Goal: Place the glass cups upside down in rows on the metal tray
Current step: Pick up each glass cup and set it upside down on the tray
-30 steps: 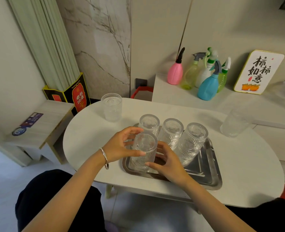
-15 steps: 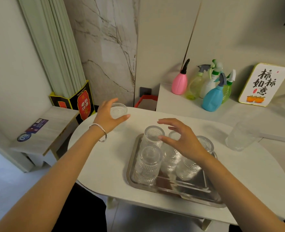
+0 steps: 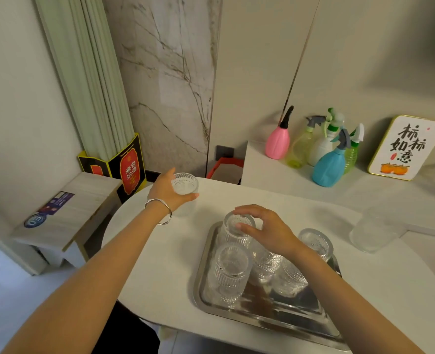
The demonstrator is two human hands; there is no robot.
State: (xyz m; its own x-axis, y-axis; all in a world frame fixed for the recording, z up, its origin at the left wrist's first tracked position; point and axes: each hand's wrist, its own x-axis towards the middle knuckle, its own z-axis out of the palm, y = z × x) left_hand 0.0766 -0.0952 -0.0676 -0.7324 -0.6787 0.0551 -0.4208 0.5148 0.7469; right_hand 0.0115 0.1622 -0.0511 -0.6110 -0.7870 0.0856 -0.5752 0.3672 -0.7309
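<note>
A metal tray (image 3: 282,316) lies on the white oval table (image 3: 160,264). Several ribbed glass cups stand upside down on it, among them a front left cup (image 3: 230,270), a back left cup (image 3: 236,229) and a back right cup (image 3: 316,242). My left hand (image 3: 169,191) is wrapped around an upright glass cup (image 3: 185,192) at the table's far left. My right hand (image 3: 267,229) hovers over the back row with fingers spread, fingertips at the back left cup's base, hiding the middle cup. Another upright cup (image 3: 371,231) stands at the far right.
Several coloured spray bottles (image 3: 330,162) and a framed sign (image 3: 406,148) stand on a white counter behind the table. A low wooden stool (image 3: 68,213) sits to the left, beside a black and red box (image 3: 130,168) and a curtain.
Both hands let go of the front left cup on the tray. My left hand reached to the far left cup and closed round it. My right hand rose over the back row.
</note>
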